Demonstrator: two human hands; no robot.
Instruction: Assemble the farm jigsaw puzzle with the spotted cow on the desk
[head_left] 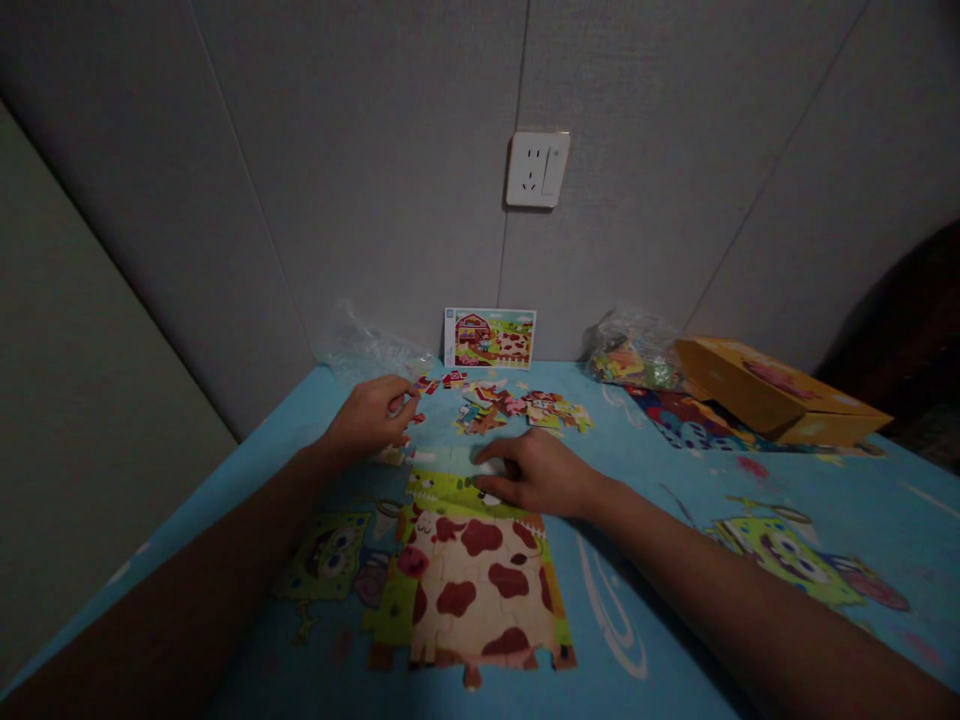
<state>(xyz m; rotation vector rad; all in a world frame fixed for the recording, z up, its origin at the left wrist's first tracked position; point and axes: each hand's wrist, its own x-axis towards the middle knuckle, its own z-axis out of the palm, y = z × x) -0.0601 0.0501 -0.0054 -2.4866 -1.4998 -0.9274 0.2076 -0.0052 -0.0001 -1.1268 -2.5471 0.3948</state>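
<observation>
A partly joined cow jigsaw puzzle (480, 585) lies flat on the blue cloth in front of me. My right hand (536, 475) rests over its upper right part, thumb and forefinger curved but apart, with nothing between them. Beyond the puzzle's upper left corner, my left hand (375, 415) is closed in a pinch at a small red puzzle piece; the fingers partly hide it. Close to those fingertips lie other red barn pieces (454, 379). A heap of loose puzzle pieces (491, 407) sits behind the joined part.
A picture card (491, 338) of the farm scene leans on the wall. Clear plastic wrap (375, 345) lies at the back left. To the back right are a plastic bag (634, 355) with pieces and a yellow box (780, 390) on a colourful sheet (682, 420).
</observation>
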